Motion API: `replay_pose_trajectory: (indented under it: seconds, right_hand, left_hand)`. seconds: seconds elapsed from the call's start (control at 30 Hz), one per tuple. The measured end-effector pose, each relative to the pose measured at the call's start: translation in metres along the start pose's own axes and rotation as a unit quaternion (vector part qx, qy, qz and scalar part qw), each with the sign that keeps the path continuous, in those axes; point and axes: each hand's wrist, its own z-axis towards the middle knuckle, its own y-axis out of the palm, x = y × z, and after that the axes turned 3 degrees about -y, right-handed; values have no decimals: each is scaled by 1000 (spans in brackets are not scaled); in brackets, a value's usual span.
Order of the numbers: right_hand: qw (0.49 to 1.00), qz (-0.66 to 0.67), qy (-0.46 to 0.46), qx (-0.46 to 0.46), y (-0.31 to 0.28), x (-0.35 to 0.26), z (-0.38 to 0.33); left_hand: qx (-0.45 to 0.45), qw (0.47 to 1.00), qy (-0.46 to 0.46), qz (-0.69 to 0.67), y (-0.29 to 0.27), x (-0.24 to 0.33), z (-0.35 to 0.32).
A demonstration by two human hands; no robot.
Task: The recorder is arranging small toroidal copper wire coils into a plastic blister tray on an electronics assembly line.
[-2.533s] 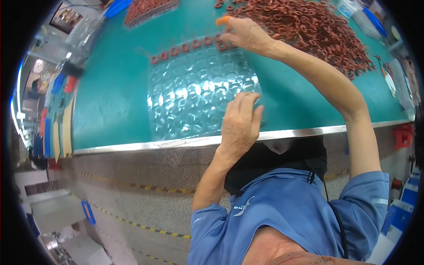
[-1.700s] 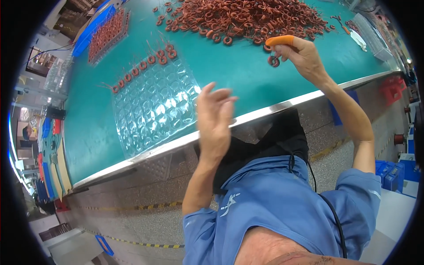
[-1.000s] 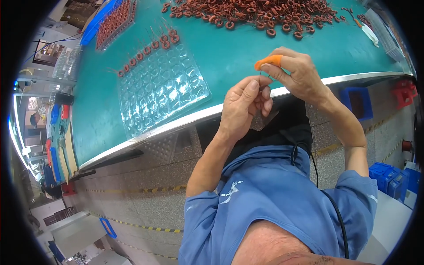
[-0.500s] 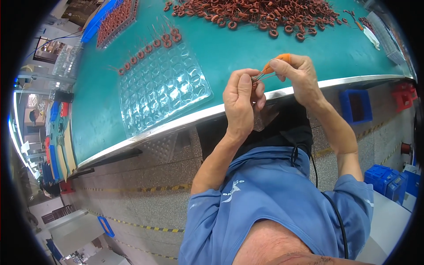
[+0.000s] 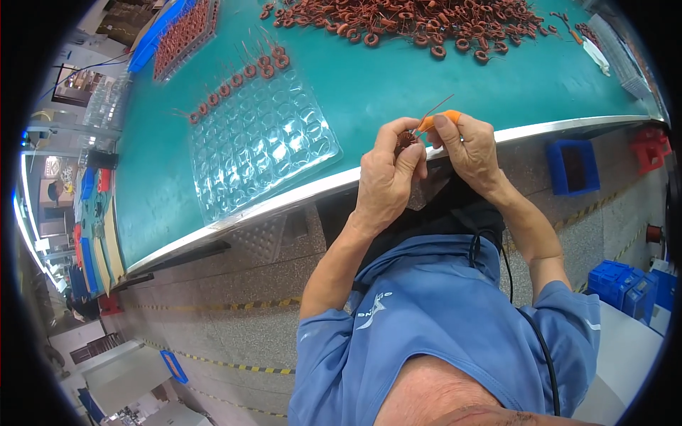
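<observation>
My left hand (image 5: 386, 170) is closed round a small ring coil (image 5: 406, 140) wound with reddish-brown copper wire, held over the table's near edge. My right hand (image 5: 470, 150) meets it from the right, thumb and index finger pinched at the coil's wire leads. One thin lead (image 5: 440, 104) sticks up past the fingers. Something orange (image 5: 444, 119) lies along the right index finger; whether it is a finger cover or a tool handle I cannot tell. To the left lies a clear plastic tray (image 5: 263, 142) with round pockets, several coils (image 5: 237, 79) standing along its far edge.
A large heap of coils (image 5: 426, 21) spreads over the far side of the green table (image 5: 369, 85). A filled tray of coils (image 5: 186, 39) sits far left beside a blue bin. At far right lies an orange-handled tool (image 5: 574, 35). Below the edge stands a blue crate (image 5: 572, 167).
Both hands have drawn together, the right one moving down and closer to the left. The coil now shows above my left fingers, and one lead points up to the right.
</observation>
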Motion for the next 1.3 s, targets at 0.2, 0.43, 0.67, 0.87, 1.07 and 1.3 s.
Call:
replay_pose_trajectory:
  seconds: [0.2, 0.43, 0.67, 0.87, 1.07, 1.3]
  right_hand:
    - [928, 301, 215, -29, -1, -9, 3]
    - [960, 237, 147, -20, 14, -5, 0]
    - [919, 337, 201, -44, 9, 5, 1]
    - [951, 275, 137, -33, 14, -13, -5]
    - [961, 246, 127, 9, 14, -18, -4]
    - [975, 169, 141, 14, 12, -13, -2]
  left_hand:
    - [24, 997, 31, 63, -8, -4, -13]
    - [-83, 953, -155, -246, -29, -6, -17]
    - [-72, 990, -93, -78, -21, -5, -14]
    - [-42, 995, -53, 78, -21, 5, -20]
    - [-12, 994, -20, 108, -14, 4, -25]
    - [11, 997, -69, -42, -18, -5, -20]
